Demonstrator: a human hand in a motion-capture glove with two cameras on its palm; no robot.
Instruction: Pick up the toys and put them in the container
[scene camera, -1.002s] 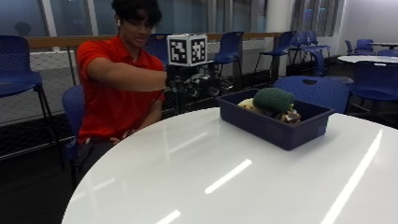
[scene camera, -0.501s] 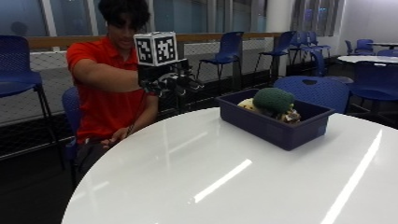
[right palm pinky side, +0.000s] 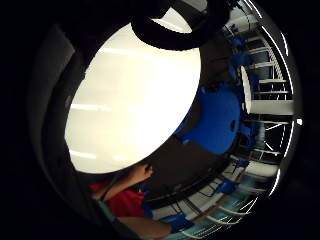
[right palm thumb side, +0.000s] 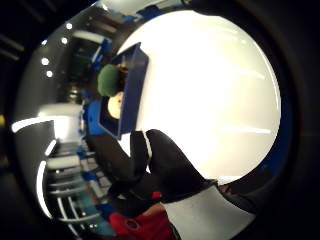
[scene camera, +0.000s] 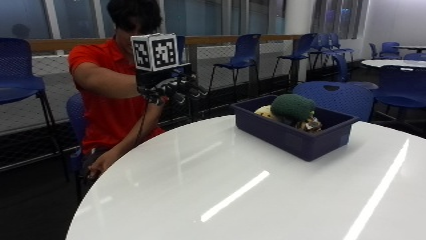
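Observation:
A dark blue container (scene camera: 293, 134) stands on the white round table (scene camera: 219, 190), at its far right. Inside lie a green plush toy (scene camera: 293, 106) and a cream-yellow toy (scene camera: 265, 113) beside it. My gloved right hand (scene camera: 172, 89) is raised in the air past the table's far edge, left of the container and well apart from it. Its fingers hang loosely spread and hold nothing. The thumb side palm view shows the gloved fingers (right palm thumb side: 160, 165), relaxed, with the container (right palm thumb side: 131, 85) and the green toy (right palm thumb side: 107, 80) beyond them.
Blue chairs (scene camera: 336, 97) stand behind the container and along the back rail. The person's bare left hand (scene camera: 98, 170) hangs below the table's edge. The table top (right palm pinky side: 130, 100) shows no loose toys in these views.
The gloved hand has drawn back from beside the container, moving left toward the person's chest side and staying raised. The toys in the container have not moved.

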